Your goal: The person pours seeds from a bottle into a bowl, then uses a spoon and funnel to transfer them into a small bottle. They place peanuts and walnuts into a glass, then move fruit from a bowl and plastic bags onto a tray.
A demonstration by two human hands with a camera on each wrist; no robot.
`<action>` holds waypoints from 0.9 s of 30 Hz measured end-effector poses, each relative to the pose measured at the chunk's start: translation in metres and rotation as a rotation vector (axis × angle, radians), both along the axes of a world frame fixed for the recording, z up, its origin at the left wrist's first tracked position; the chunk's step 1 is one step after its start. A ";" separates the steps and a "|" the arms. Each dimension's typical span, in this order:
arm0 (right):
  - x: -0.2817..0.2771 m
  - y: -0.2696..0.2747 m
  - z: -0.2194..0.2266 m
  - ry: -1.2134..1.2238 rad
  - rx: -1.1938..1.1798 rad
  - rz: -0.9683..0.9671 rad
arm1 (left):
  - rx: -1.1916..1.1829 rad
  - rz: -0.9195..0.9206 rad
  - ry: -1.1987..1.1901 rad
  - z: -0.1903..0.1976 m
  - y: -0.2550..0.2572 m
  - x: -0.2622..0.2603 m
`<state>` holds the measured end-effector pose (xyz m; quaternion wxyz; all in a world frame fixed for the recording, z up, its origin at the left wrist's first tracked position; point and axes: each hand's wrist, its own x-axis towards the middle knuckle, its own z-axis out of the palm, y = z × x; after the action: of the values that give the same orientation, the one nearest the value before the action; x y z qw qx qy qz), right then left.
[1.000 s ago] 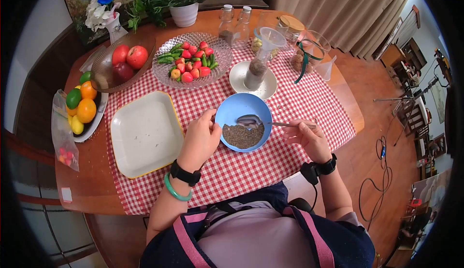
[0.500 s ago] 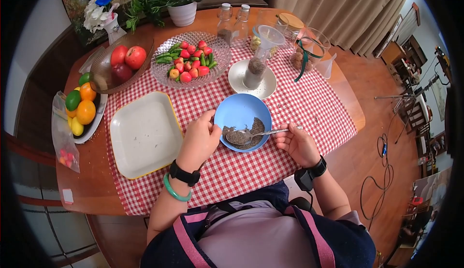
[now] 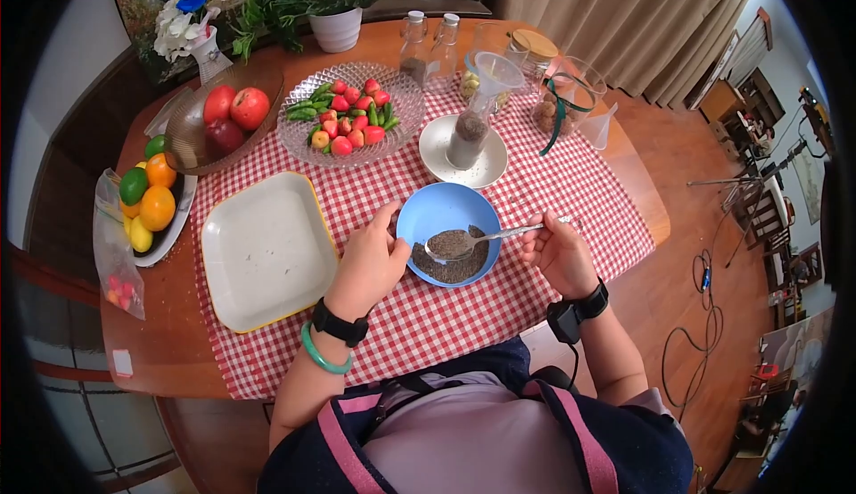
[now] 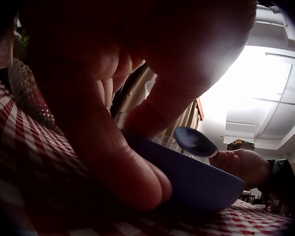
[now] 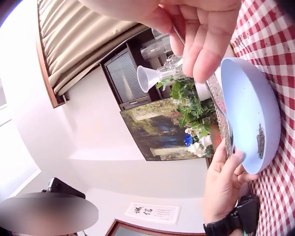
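My left hand (image 3: 370,258) pinches the left rim of a blue bowl (image 3: 437,207), thumb and fingers on either side of its wall in the left wrist view. Small dark seed-like grains (image 3: 459,271) lie in the bowl. My right hand (image 3: 562,258) holds a metal spoon (image 3: 513,231) by its handle. Its head, heaped with the same grains, is over the bowl. Behind the bowl, a clear bottle (image 3: 465,142) partly filled with dark grains stands on a white saucer (image 3: 490,171). A clear funnel (image 3: 499,70) sits in the bottle's mouth.
A white tray (image 3: 267,253) with a few specks stands left of the bowl. Farther back are a glass plate (image 3: 294,137) of red fruit and green peppers, two stoppered bottles (image 3: 443,48), and a ribboned jar (image 3: 571,93). A fruit bowl (image 3: 192,142) stands at far left.
The spoon went down into the grains and came up heaped, its head now a little higher and farther right. My left hand has kept its hold on the rim.
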<state>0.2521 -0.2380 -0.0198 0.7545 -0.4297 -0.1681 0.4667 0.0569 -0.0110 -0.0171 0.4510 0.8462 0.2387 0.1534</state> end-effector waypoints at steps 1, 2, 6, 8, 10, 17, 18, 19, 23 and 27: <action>0.003 0.000 0.002 -0.008 0.005 -0.006 | 0.000 -0.008 -0.004 -0.001 0.000 0.000; 0.006 0.000 0.005 -0.016 0.010 -0.012 | 0.007 -0.012 -0.002 -0.002 0.001 -0.001; 0.017 0.006 0.031 -0.054 0.061 -0.051 | -0.001 -0.016 0.018 0.002 0.000 0.000; 0.022 0.012 0.052 -0.109 0.069 -0.092 | -0.010 0.007 0.021 0.004 -0.001 0.000; 0.033 0.017 0.070 -0.151 0.101 -0.102 | -0.005 0.043 0.019 0.001 0.000 0.001; 0.075 0.036 0.133 -0.371 0.206 -0.165 | 0.006 0.068 0.000 0.000 0.002 -0.001; 0.083 0.039 0.138 -0.391 0.197 -0.183 | 0.008 0.067 0.007 0.003 0.002 -0.001; 0.093 0.040 0.142 -0.412 0.189 -0.202 | 0.009 0.066 0.014 0.005 0.002 -0.002; 0.114 0.045 0.154 -0.516 0.150 -0.291 | 0.007 0.061 -0.012 0.007 0.002 -0.003; 0.106 0.053 0.164 -0.675 0.108 -0.340 | 0.026 0.052 -0.032 0.005 0.003 -0.004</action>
<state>0.3585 -0.1849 0.1443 0.7450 -0.5405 -0.3578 0.1577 0.0534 -0.0083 -0.0123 0.4397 0.8429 0.2512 0.1818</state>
